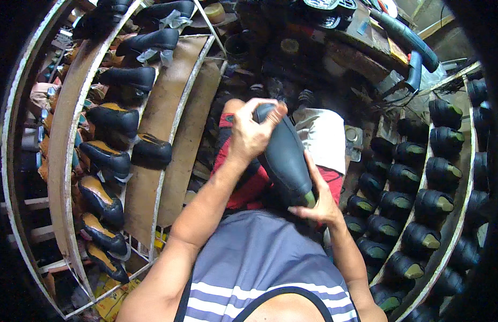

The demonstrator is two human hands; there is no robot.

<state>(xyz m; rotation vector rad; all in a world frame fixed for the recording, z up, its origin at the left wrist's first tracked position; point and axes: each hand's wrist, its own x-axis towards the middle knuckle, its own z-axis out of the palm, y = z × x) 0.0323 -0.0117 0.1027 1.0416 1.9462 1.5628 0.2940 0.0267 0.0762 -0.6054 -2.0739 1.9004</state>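
Observation:
A smooth black shoe (284,153) is held over my lap, its toe pointing away from me. Something green, apparently a shoe last (309,199), shows at the heel opening. My left hand (254,129) curls around the toe end, thumb on one side and fingers on the other. Lower down, my right hand (321,201) grips the heel end, with fingers along the right side and the thumb at the back. The shoe's underside is hidden. Beneath it lie red shorts (248,189) and a white cloth (325,134) draped over my right thigh.
On the left, a rack (171,121) with brown boards carries several black shoes (113,121), some showing tan insoles. Another rack (428,121) on the right holds rows of black shoes on greenish lasts. A cluttered bench (375,40) bears a dark tubular tool with a handle (414,70).

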